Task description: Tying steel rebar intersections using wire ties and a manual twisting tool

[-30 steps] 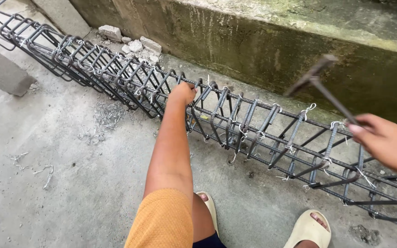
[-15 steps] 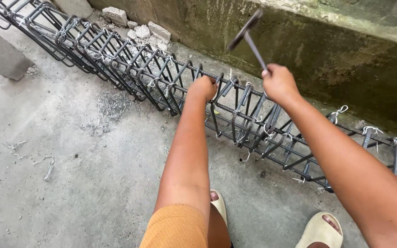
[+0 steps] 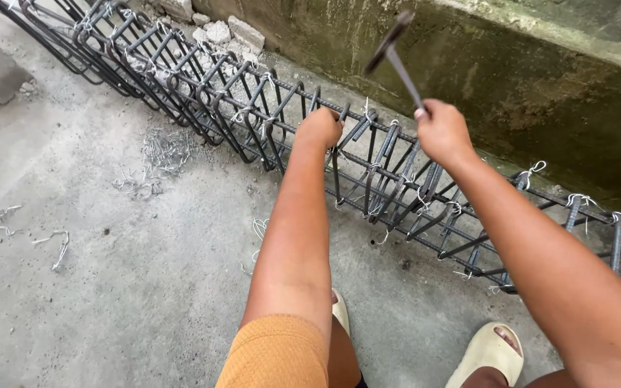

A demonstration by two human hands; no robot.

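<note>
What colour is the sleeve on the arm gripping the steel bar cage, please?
The sleeve is orange with a fine knit-like texture, seen in the head view, above the left hand.

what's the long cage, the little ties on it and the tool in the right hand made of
Cage: looks like steel reinforcing bar, dark grey and matt, with ribs visible on the long bars.
Ties: probably thin bare wire, pale and shiny, twisted at the joints.
Tool in the right hand: seemingly dark metal, dull finish; blurred, so unsure.
The left hand grips the cage's top bar.

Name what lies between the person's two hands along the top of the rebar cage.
In the head view, between the left hand and right hand the rebar cage shows leaning stirrups on the top bar, with wire ties.
</note>
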